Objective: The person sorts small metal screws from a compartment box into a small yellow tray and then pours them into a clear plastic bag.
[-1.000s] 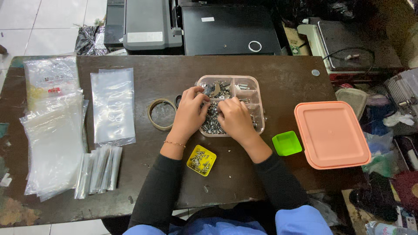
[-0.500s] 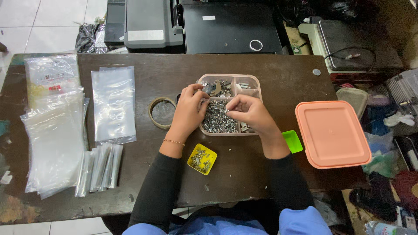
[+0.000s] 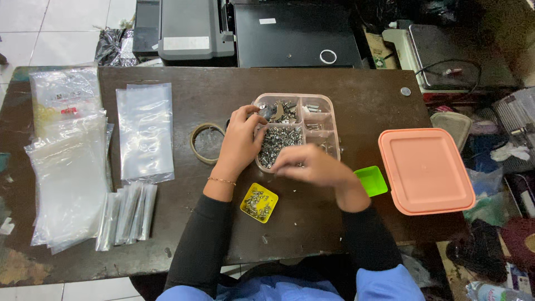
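Now my left hand [image 3: 241,139] resting on divided tray [image 3: 329,106] edge, fingers curled in among screws [image 3: 277,142], my right hand [image 3: 312,165] blurred at tray's near rim, fingertips pinched, contents unclear, yellow dish [image 3: 259,203] just below.

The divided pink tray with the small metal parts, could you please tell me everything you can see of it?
The divided pink tray is a squarish box of translucent plastic, lidless, lying flat on the dark wooden table. Partitions split it into one large compartment heaped with small silvery screws and smaller ones holding other metal pieces. The left hand rests on its left edge; the right hand covers its near rim, blurred.
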